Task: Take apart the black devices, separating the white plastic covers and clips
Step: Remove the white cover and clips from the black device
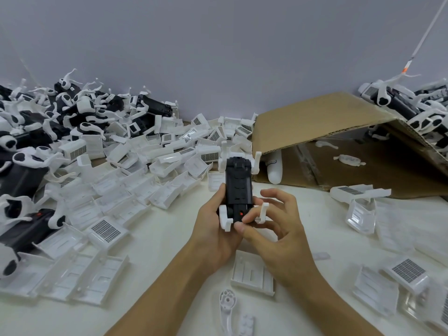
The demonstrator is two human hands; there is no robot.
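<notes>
A black device with white clips at its four corners stands upright in the middle of the view. My left hand grips its lower body from the left. My right hand pinches the device's bottom end, thumb below and fingers beside the lower right white clip. The lower left clip sticks out between my hands. Two more white clips flank the top of the device. A loose white cover lies on the table under my wrists.
A pile of black devices with white arms fills the far left. Several separated white covers spread across the left and centre. An open cardboard box lies at the right, with more devices behind it. Loose clips lie near the front edge.
</notes>
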